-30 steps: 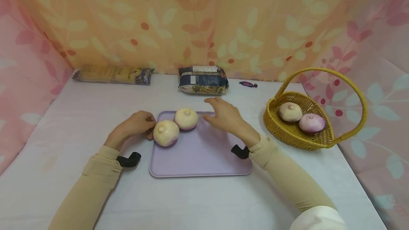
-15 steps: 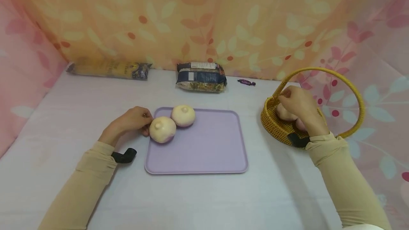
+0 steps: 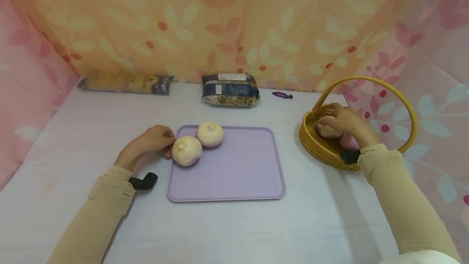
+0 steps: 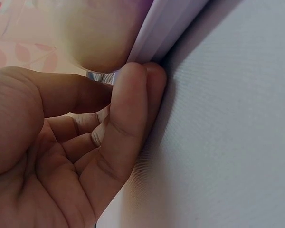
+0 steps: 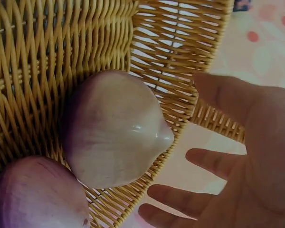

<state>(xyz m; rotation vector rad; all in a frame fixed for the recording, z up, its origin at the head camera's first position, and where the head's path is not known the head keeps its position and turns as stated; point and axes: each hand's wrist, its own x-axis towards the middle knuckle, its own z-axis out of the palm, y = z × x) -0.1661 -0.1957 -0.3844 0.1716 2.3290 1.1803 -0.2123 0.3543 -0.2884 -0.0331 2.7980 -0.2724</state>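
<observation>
Two round white-and-purple turnips sit at the upper left of the lilac tray (image 3: 238,170): a nearer turnip (image 3: 187,151) and a farther turnip (image 3: 210,134). With bent fingers and thumb, my left hand (image 3: 154,139) holds the tray's left edge beside the nearer turnip. At the right, my right hand (image 3: 349,122) reaches into the wicker basket (image 3: 315,146), over a pale turnip (image 5: 116,128). The right wrist view shows that hand's fingers spread and apart from this turnip. A more purple turnip (image 5: 40,194) lies beside it, partly hidden by the hand in the head view.
Along the back of the white tablecloth (image 3: 139,223) lie a long yellow packet (image 3: 124,83), a dark blue packet (image 3: 230,90) and a small purple wrapped candy (image 3: 282,95). The basket's tall arched handle (image 3: 408,109) rises around my right hand. Floral cloth (image 3: 256,23) hangs behind.
My right hand has moved from above the tray rightward to the basket, then slightly lower over the pale turnip. My left hand has stayed at the tray's edge.
</observation>
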